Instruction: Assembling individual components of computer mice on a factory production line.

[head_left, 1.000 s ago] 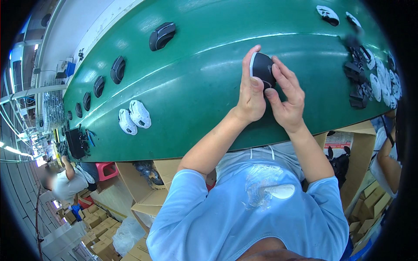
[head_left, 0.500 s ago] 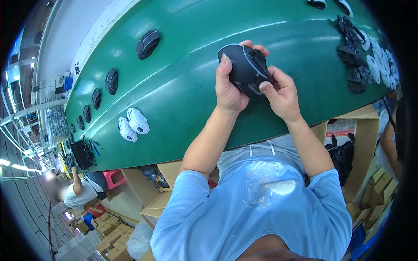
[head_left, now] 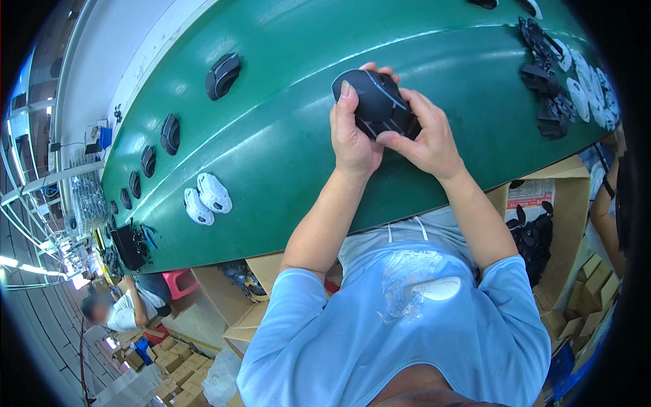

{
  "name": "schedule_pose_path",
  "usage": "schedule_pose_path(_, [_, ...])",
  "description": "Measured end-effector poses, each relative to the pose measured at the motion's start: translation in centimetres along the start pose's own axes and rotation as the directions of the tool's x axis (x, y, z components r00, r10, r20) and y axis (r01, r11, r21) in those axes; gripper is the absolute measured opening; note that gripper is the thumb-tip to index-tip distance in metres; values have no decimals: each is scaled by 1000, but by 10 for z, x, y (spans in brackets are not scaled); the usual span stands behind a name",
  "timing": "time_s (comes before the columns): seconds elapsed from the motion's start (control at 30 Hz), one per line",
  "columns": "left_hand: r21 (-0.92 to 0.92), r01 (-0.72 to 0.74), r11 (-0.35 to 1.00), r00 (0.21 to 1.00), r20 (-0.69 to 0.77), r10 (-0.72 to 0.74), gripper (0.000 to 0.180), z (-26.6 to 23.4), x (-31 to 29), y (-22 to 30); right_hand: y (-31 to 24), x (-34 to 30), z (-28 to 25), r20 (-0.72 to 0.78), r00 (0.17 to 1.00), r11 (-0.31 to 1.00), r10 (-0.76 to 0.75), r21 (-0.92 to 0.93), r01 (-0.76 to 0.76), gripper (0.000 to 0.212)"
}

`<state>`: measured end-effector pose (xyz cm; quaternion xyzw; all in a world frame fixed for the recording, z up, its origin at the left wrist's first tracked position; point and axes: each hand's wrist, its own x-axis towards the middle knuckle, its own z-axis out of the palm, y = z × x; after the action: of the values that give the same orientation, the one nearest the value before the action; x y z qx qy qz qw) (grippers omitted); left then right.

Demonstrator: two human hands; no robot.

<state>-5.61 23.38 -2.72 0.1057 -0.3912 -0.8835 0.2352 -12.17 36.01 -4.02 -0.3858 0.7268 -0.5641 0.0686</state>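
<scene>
A black computer mouse point(head_left: 375, 100) with thin grey trim lines is held over the green work surface point(head_left: 285, 169). My left hand point(head_left: 354, 139) wraps its left side, with the thumb on top of the shell and fingertips showing past the far edge. Against the right side and near end my right hand point(head_left: 432, 141) presses, its thumb low and its fingers curled along the flank. Both hands are closed on it, and the underside is hidden. Two white plastic shells point(head_left: 214, 192) lie side by side to the left of my forearms.
Several black mice point(head_left: 222, 76) form a line along the far left. At the right are piles of black plastic parts point(head_left: 546, 81) and white shells point(head_left: 588, 88). Open cardboard boxes point(head_left: 566, 224) stand below the near edge. Another person point(head_left: 125, 305) sits at the far left.
My right hand has closed further round the mouse's right side, and the mouse has turned slightly. The line of mice has shifted a little toward the lower left. The other person has moved.
</scene>
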Motion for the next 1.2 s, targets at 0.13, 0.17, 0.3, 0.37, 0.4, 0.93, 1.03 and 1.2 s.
schedule_pose_path(0.13, [-141,29,990,999,34,-24,56,-5,1,6,2,-2,1,61,998,985,-12,173,1,71])
schedule_pose_path(0.17, [-138,28,990,999,30,-24,56,-5,1,7,1,-3,2,90,996,964,12,262,-35,69])
schedule_pose_path(0.3, [-99,39,994,999,9,-39,61,5,3,7,0,-7,9,89,986,862,140,480,-165,68])
schedule_pose_path(0.37, [-102,33,994,999,16,-31,62,4,1,6,3,-9,7,92,992,941,88,320,-113,68])
schedule_pose_path(0.4, [-97,27,995,1000,9,-27,61,3,4,5,4,-9,9,92,992,941,86,320,-111,68])
schedule_pose_path(0.93, [289,-149,946,980,-83,180,77,-7,0,3,-18,-3,3,-38,999,995,-19,-96,15,47])
schedule_pose_path(1.03, [561,-304,770,952,155,263,88,-22,3,4,-25,2,-2,-128,991,999,-25,-24,22,47])
schedule_pose_path(1.2, [700,-427,573,901,384,201,93,-30,5,14,-24,25,-25,66,991,986,-118,128,109,52])
